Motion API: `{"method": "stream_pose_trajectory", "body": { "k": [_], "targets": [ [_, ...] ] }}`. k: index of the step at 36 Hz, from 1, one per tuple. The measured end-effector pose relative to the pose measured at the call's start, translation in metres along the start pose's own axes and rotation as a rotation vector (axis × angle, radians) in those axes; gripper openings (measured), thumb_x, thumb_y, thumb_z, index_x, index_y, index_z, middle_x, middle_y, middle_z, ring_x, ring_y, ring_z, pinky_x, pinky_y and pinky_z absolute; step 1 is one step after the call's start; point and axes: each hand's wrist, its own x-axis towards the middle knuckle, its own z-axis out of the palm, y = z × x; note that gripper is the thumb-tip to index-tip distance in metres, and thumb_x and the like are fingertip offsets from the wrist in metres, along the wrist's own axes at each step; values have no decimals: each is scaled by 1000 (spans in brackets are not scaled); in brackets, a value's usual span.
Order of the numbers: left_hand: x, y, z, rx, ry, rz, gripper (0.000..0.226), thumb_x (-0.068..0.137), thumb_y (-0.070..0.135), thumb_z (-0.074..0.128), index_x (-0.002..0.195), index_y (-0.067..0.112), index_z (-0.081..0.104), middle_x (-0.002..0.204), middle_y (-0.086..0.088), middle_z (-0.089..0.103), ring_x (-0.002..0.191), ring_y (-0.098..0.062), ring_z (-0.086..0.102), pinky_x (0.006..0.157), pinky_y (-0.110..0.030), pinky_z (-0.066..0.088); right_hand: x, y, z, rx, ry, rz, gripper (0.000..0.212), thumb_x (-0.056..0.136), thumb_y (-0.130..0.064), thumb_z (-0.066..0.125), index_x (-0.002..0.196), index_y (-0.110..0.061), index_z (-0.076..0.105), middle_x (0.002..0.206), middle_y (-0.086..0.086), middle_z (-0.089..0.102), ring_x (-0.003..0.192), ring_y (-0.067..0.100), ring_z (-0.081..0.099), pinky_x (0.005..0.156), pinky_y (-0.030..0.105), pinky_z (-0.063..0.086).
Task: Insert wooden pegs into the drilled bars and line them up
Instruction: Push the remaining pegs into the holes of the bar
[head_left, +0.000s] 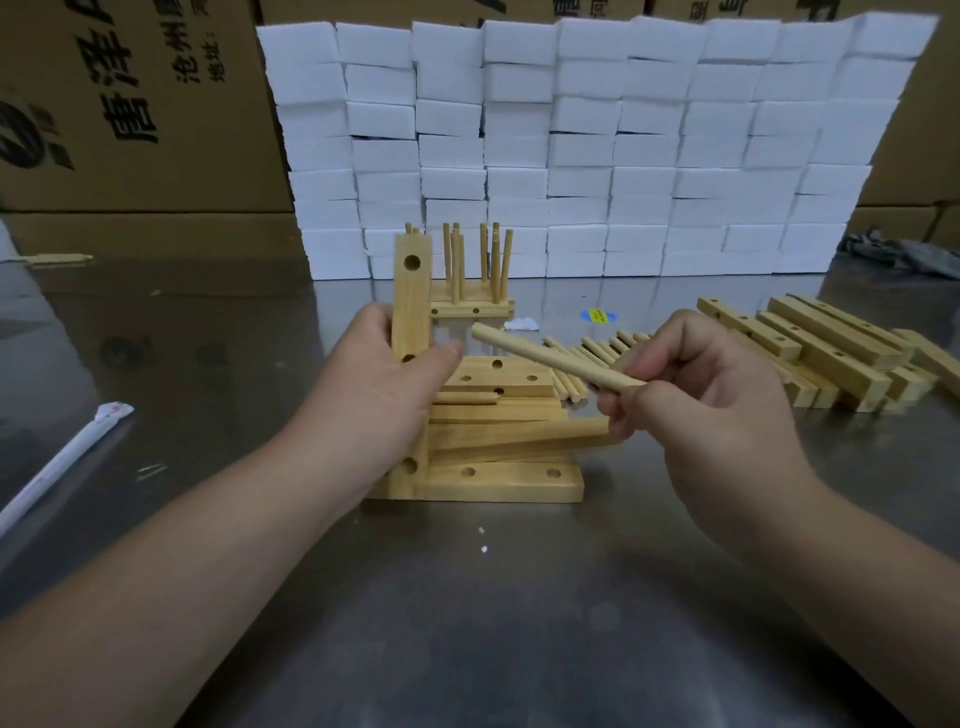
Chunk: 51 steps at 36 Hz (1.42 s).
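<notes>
My left hand (387, 387) grips a drilled wooden bar (411, 296) that stands upright, its holes facing me. My right hand (696, 384) pinches a wooden peg (550, 358), which points left toward that bar with its tip just short of my left fingers. Below and between my hands lies a stack of flat drilled bars (498, 478), some askew. Further back stand finished bars with several upright pegs (475, 270). Loose pegs (587, 353) lie behind my right hand.
A heap of drilled bars (831, 353) lies at the right on the steel table (467, 623). A wall of white foam blocks (587, 145) stands at the back, with cardboard boxes (130, 104) behind it. A white wrapped stick (62, 457) lies at the left.
</notes>
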Motion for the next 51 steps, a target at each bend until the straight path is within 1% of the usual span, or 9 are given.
{"method": "stream_pose_trajectory", "body": {
  "k": [5, 9, 12, 16, 21, 30, 36, 42, 51],
  "targets": [
    [0, 3, 1, -160, -88, -52, 10, 90, 27, 56, 95, 32, 49, 59, 7, 65, 54, -17, 66, 48, -22, 49, -1, 0, 1, -7, 6, -9, 16, 58, -9, 55, 57, -25, 57, 61, 13, 56, 59, 24, 51, 56, 34, 43],
    [-3, 4, 1, -41, -109, 28, 17, 88, 50, 39, 81, 44, 54, 60, 14, 59, 40, -6, 52, 41, -15, 41, 0, 0, -1, 31, 39, -4, 19, 58, -8, 54, 54, -27, 57, 54, 3, 58, 52, 14, 54, 51, 23, 45],
    [-4, 6, 0, -117, -118, -13, 33, 98, 42, 27, 87, 45, 58, 57, 11, 56, 40, -6, 49, 40, -16, 40, 0, -3, -2, 44, 65, -41, 14, 59, -6, 53, 57, -20, 51, 52, 4, 59, 48, 10, 54, 49, 20, 46],
    [-5, 10, 1, -152, -197, -16, 33, 99, 31, 32, 117, 40, 58, 61, 3, 57, 46, -13, 55, 45, -21, 46, -2, -5, -2, 16, 76, -88, 8, 61, -6, 52, 63, -13, 48, 53, 4, 59, 49, 10, 55, 50, 23, 46],
    [-8, 9, 1, -121, -272, 10, 35, 95, 33, 40, 105, 65, 48, 57, 7, 60, 49, -13, 60, 50, -20, 49, -1, -4, -2, 24, 126, -86, 8, 62, -6, 49, 62, -14, 48, 51, 1, 59, 46, 6, 55, 48, 19, 46],
    [-11, 16, -1, -140, -268, 10, 44, 95, 19, 43, 107, 61, 48, 63, 7, 65, 42, -13, 54, 43, -18, 45, 1, 1, -5, -128, 145, -30, 10, 63, -14, 49, 59, -23, 50, 52, 0, 50, 52, 16, 46, 49, 31, 39],
    [-13, 16, 1, -142, -290, 5, 45, 96, 17, 42, 106, 60, 48, 59, 6, 63, 45, -10, 54, 45, -16, 44, -2, 8, -4, -354, 4, -127, 25, 82, -10, 61, 73, -33, 61, 52, -15, 51, 44, -1, 42, 43, 7, 31],
    [-13, 14, 2, -117, -302, 15, 43, 95, 18, 42, 105, 59, 47, 57, 8, 63, 47, 0, 55, 45, -16, 45, -2, 8, -5, -450, -10, -190, 21, 83, -24, 61, 78, -44, 57, 57, -23, 55, 52, -4, 49, 48, 5, 33],
    [-14, 14, 3, -29, -310, 64, 37, 92, 26, 46, 114, 56, 44, 58, 15, 59, 52, 5, 54, 46, -12, 43, 0, 4, -6, -756, -4, -326, 24, 81, -34, 55, 96, -25, 71, 68, -8, 64, 65, 9, 53, 57, 34, 49]
  ]
}}
